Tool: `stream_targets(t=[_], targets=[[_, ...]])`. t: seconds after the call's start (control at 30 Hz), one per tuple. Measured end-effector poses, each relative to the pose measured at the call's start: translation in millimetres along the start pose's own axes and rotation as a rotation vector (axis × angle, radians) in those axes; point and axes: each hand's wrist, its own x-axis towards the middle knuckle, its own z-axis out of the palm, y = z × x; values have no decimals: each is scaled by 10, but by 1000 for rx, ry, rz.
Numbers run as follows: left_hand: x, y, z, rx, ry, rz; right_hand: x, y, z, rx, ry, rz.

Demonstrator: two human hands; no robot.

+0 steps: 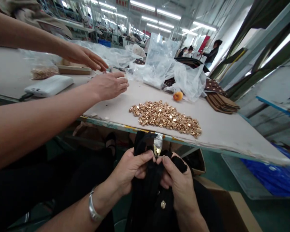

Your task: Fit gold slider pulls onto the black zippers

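My left hand [134,162], wearing a silver bracelet [93,206] at the wrist, pinches black fabric tape [147,180] between thumb and fingers. Close beside it, my right hand [180,180] grips the same black tape, some of it bunched over its fingers. The fingertips of both hands nearly meet just below a silvery, wrapped-looking fitting [158,141] at the table's edge. A small gold piece shows on that fitting. Lower down, another gold piece [163,204] rests against the black tape. Many small gold metal pieces [163,116] lie heaped on the table [222,132] beyond my hands.
At the left, another person's hands [108,85] reach over the table near a white power bank [49,85] and a bag of gold pieces [44,71]. Clear plastic bags [159,64], an orange fruit [178,96] and brown stacked pieces [222,102] lie farther back. A cardboard box [241,206] stands below right.
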Motion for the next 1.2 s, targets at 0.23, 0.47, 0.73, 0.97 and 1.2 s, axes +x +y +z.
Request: stream_targets(t=[0.23,0.47,0.73,0.97,1.2], targets=[[-26,84,-41,-24,-44,82,12,-106,120,-14,-18,16],[3,36,-71,19,-75,-12,-8,-101,76,119,38,151],[77,48,-20,53,11,-48,97,-59,15,208,90,303],[146,68,-23,107,23,-69,140,-75,27,221,113,356],[173,76,-2,141,-1,-91,171,-87,44,213,86,342]])
